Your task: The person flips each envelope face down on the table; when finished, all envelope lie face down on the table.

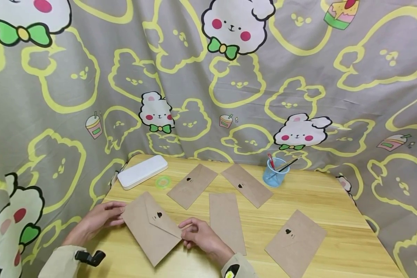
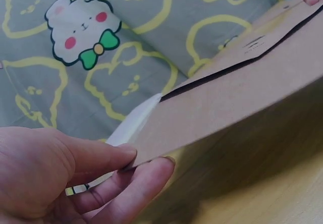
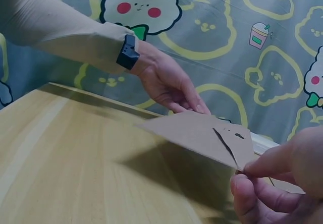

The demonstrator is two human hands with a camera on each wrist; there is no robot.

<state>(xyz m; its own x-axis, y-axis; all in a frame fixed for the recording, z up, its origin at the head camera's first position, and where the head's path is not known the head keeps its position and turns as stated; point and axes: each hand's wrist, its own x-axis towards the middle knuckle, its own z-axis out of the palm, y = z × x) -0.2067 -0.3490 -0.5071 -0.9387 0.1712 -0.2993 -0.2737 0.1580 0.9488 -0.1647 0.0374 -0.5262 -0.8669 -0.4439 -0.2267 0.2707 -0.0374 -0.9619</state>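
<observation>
Both hands hold a brown paper envelope above the table, flap side up, with a small black print on its flap. My left hand pinches the left corner between thumb and fingers, as the left wrist view shows closely. At the opposite edge, near the flap's end, my right hand pinches it with thumb and fingertips. The flap stands slightly away from the body, leaving a dark gap. In the right wrist view the envelope casts a shadow on the wood below.
More brown envelopes lie on the wooden table: one at the back, another beside it, a plain one near my right hand, one farther right. Behind are a white case, a tape roll and a blue pen cup.
</observation>
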